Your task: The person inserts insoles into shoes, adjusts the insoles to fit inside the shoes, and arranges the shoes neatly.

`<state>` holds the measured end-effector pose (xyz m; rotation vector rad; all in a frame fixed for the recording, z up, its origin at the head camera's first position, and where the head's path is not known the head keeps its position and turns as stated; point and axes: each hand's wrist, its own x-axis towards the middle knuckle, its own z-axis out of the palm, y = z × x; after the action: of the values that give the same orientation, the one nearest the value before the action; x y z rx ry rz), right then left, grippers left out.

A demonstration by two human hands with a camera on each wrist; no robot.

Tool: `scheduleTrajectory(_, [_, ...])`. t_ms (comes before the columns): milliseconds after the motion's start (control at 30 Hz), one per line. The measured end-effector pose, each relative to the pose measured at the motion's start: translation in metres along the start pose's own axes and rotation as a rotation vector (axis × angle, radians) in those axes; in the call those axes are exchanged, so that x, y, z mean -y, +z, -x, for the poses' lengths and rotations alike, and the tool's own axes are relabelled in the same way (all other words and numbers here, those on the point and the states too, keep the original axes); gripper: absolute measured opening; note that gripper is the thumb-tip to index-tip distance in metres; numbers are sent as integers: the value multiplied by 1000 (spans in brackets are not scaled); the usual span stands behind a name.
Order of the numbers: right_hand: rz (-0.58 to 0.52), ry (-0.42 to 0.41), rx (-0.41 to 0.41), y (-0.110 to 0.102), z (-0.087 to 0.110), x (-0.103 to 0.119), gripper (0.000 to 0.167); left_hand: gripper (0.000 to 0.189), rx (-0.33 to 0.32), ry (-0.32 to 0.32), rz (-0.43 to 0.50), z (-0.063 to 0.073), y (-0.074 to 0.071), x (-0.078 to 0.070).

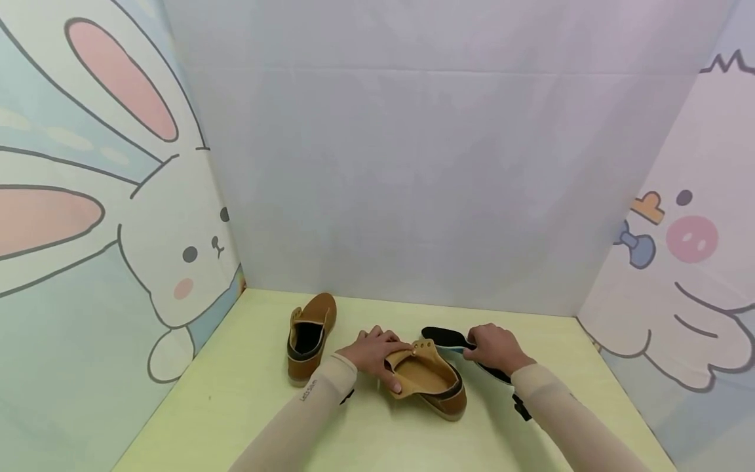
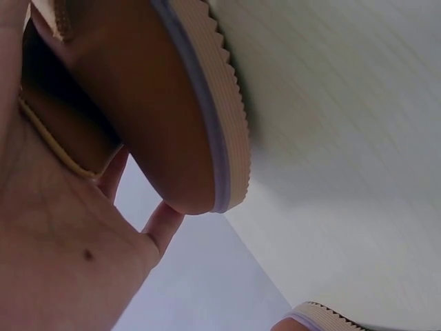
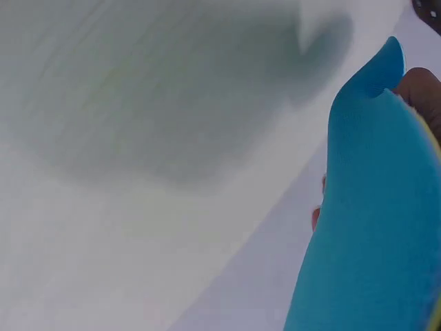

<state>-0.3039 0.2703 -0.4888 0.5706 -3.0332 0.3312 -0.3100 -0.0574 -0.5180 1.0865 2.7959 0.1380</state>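
My left hand (image 1: 370,352) holds a brown ankle-high shoe (image 1: 449,401) by its front part, the thumb on the tan flap and the fingers over the far side. The shoe's lace holes show, and its opening faces up with a tan lining. In the left wrist view the brown upper (image 2: 155,110) and its pale ridged sole are close by the palm. To the right, my right hand (image 1: 497,349) grips an insole (image 1: 444,337) around its middle. Its top is black; the blue underside (image 3: 372,207) fills the right of the right wrist view, bent near the fingers.
A second brown shoe (image 1: 321,311) stands on the pale yellow table (image 1: 236,393) to the left, toe towards the back wall (image 1: 413,183). Side panels with a cartoon rabbit (image 1: 165,255) and a chick-like figure (image 1: 666,295) bound the table.
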Motion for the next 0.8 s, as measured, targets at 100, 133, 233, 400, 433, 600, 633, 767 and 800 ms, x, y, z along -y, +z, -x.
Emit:
scheduleTrajectory(100, [-14,-11,2,-16,3,4,26,96,-1,7,-2,0,-1,0])
scheduleTrajectory(133, [-20,-16,1,-21,4,6,26,96,-2,9,3,0,-2,0])
scheduleTrajectory(233, [-24,-33,-15,-38,6,12,24,96,-3,10,9,1,-4,0])
scheduleTrajectory(400, [-5,-66,-23,-65,11,28,27,96,-2,5,9,3,-7,-1])
scheduleTrajectory(433, [9,-76,-25,-70,13,32,27,96,-2,5,11,4,-8,-2])
scheduleTrajectory(600, [57,-112,9,-91,24,59,31,97,-4,4,14,5,-10,-4])
scheduleTrajectory(633, [63,-117,23,-94,26,65,33,96,-5,2,16,5,-10,-4])
scheduleTrajectory(767, [98,-146,73,-98,31,84,41,96,-2,-4,13,5,-8,-4])
scheduleTrajectory(800, [112,-158,85,-97,33,87,43,96,0,-5,12,5,-6,-4])
